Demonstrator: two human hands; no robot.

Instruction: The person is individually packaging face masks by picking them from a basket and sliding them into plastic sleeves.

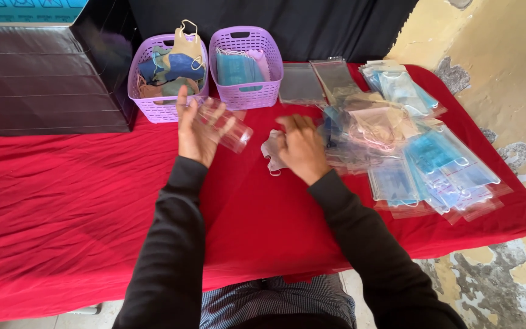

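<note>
Red cloth (62,201) bare | left hand (195,131) holds clear bag (223,125) | right hand (302,149) fingers grip mask (270,151)

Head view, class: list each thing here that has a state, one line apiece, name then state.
Left hand: raised, holding a clear bag.
Clear bag: empty, held off the cloth.
Right hand: pressing on a grey mask.
Grey mask: flat, unbagged.
Two purple baskets: filled with masks.
Bagged masks: piled, overlapping.

Clear plastic pouch (223,125) at table centre; empty clear pouches (318,82) at 12 o'clock; bagged blue and pink masks (421,164) heaped at 3 o'clock.
</note>
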